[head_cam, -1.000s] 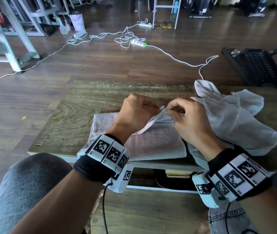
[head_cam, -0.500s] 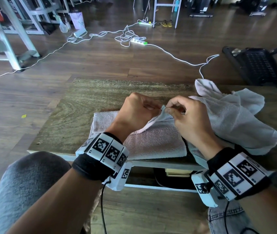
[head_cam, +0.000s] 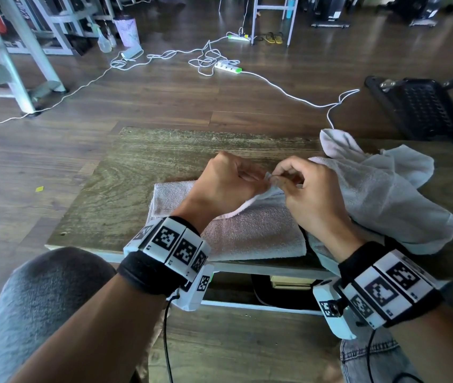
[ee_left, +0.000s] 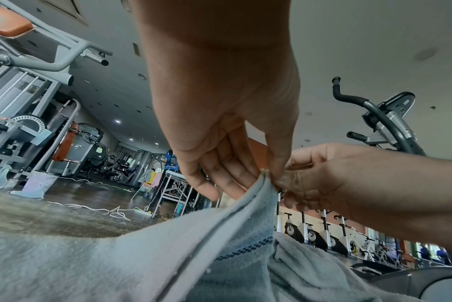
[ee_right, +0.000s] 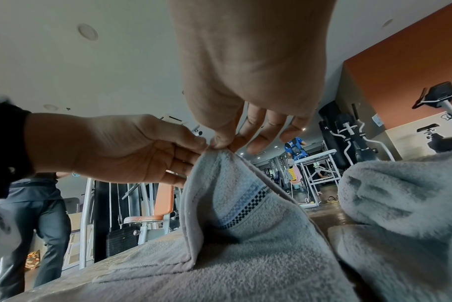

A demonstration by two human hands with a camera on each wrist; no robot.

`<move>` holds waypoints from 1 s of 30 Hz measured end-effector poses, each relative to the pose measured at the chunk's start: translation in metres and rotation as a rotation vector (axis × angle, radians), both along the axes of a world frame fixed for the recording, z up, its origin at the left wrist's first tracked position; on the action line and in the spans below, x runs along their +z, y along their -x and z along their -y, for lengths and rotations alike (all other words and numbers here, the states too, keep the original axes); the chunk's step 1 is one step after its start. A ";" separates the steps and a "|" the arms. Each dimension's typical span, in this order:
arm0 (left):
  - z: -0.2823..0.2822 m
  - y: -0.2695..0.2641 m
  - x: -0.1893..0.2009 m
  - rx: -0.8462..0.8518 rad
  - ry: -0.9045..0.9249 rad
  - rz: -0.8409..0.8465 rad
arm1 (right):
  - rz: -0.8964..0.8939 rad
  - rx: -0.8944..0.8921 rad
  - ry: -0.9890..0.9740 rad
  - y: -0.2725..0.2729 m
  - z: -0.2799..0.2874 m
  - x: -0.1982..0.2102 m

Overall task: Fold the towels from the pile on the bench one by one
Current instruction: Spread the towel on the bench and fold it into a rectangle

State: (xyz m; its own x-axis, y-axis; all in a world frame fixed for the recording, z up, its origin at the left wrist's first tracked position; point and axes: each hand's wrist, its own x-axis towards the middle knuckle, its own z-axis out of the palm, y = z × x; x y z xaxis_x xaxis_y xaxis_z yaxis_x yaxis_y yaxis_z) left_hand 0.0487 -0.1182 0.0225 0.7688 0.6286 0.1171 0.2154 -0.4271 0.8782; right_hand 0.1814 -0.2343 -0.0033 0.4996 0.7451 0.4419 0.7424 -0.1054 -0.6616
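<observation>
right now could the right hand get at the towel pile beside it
Probably yes: the right hand is beside the pile with nothing between, but it pinches a towel corner with the left hand.

White power strip [head_cam: 228, 67] with tangled cable [head_cam: 288, 92] on wooden floor [head_cam: 164, 95]

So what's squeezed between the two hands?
A raised corner of the towel, pinched by the left hand and right hand; the right wrist view shows it best.

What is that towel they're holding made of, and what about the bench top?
The towel looks like soft cotton terry: fuzzy loops, floppy folds, a woven blue band. The bench top looks like worn, matt wood; grain lines show, though it may be a printed laminate.
</observation>
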 end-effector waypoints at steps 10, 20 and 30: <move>0.001 -0.003 -0.003 0.091 -0.045 0.013 | -0.071 0.091 0.012 0.002 0.000 0.004; 0.001 -0.002 -0.003 0.060 -0.083 -0.012 | -0.009 0.139 0.100 0.002 0.000 0.005; 0.003 -0.003 -0.013 0.020 -0.276 0.073 | 0.040 0.038 0.035 0.000 -0.001 0.004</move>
